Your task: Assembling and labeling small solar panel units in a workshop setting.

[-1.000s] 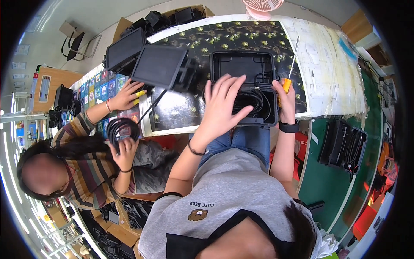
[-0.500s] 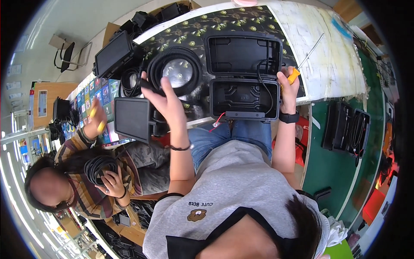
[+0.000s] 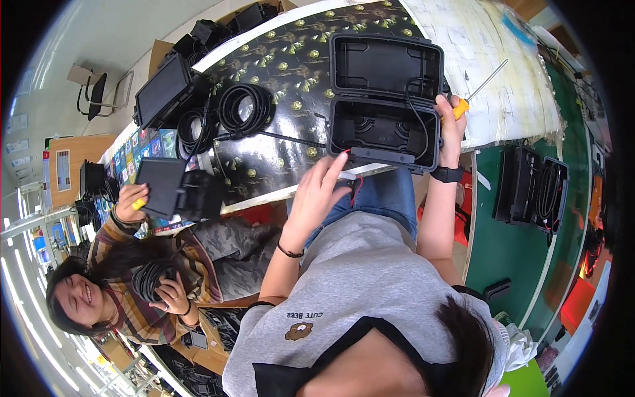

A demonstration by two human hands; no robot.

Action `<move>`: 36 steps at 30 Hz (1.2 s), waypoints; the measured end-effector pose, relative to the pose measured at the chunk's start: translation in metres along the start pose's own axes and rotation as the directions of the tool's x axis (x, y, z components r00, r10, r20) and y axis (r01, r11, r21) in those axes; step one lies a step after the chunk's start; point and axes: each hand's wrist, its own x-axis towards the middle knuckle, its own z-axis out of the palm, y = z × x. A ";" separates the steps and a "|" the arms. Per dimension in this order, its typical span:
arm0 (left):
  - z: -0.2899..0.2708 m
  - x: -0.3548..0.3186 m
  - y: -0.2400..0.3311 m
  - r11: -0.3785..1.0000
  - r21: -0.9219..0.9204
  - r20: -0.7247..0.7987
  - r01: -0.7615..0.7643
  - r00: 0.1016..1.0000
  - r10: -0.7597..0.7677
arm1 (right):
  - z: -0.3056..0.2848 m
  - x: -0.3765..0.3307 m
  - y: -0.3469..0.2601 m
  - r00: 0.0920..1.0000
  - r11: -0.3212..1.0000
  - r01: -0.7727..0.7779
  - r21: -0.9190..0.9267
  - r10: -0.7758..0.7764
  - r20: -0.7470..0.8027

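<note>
Has left hand nearest, thumb and forefinger apart, with white connector and red wire just beside, forward and to right; cannot tell if touching. Farther on, grips with right hand yellow-handled screwdriver and right end of open black box, with long axis left to right.

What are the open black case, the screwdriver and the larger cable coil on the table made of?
Open black case: likely moulded plastic, satin; raised ribs inside suggest it.
Screwdriver handle: probably plastic, saturated yellow. Its shaft: apparently steel, thin, grey and bare.
Larger cable coil: black, slightly shiny jacket, rubber or plastic, can't tell; core hidden.
</note>
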 end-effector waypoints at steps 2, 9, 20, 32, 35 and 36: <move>0.012 -0.003 0.004 0.959 -0.232 -0.047 0.165 0.983 -0.180 | -0.002 -0.001 0.001 1.000 1.000 0.015 -0.012 -0.015 0.018; -0.026 0.018 -0.001 0.908 -0.251 0.038 0.336 0.941 -0.337 | -0.009 -0.004 -0.005 0.976 0.989 0.118 -0.084 -0.100 0.195; -0.045 0.023 0.006 0.966 -0.047 -0.098 0.256 0.961 -0.259 | 0.017 -0.017 -0.015 0.964 0.989 0.109 -0.104 -0.080 0.256; -0.056 0.008 -0.014 0.665 -0.657 0.192 0.355 0.932 -0.307 | 0.009 -0.012 -0.009 0.983 0.992 0.018 -0.122 0.004 0.182; -0.042 0.012 -0.003 0.389 -0.856 0.173 0.342 0.896 -0.408 | 0.009 -0.011 -0.007 0.983 0.991 0.022 -0.135 0.004 0.186; -0.037 0.016 0.004 0.251 -0.928 0.141 0.277 0.880 -0.453 | 0.009 -0.010 -0.007 0.983 0.987 0.032 -0.156 -0.003 0.184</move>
